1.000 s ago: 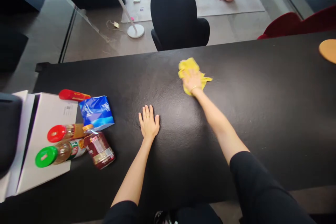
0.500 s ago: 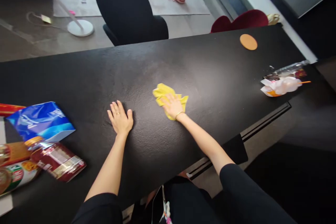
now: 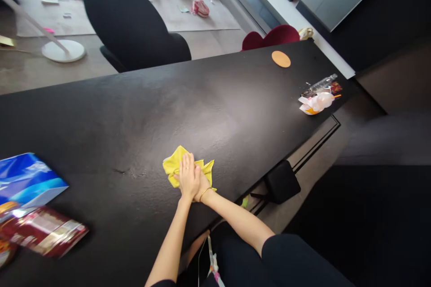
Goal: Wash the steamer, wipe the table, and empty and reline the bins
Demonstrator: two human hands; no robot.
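Observation:
A crumpled yellow cloth (image 3: 173, 163) lies on the black table (image 3: 215, 112), close to its near edge. My left hand (image 3: 187, 176) rests flat on the cloth, fingers stretched out together. It lies over my right hand (image 3: 203, 184), which sits on the cloth underneath. The right hand's fingers are hidden; only its heel and a thin bracelet at the wrist show.
At the left edge lie a blue tissue pack (image 3: 27, 181) and a red-labelled jar (image 3: 43, 233) on its side. Far right are a cork coaster (image 3: 280, 58), a crumpled wrapper (image 3: 314, 102) and a plastic bottle (image 3: 323, 83). A black chair (image 3: 131, 27) and a red chair (image 3: 272, 36) stand behind the table.
My right hand has drawn the cloth back toward the near edge. My left hand has left the bare table and now lies on top of the right hand. The view has swung right.

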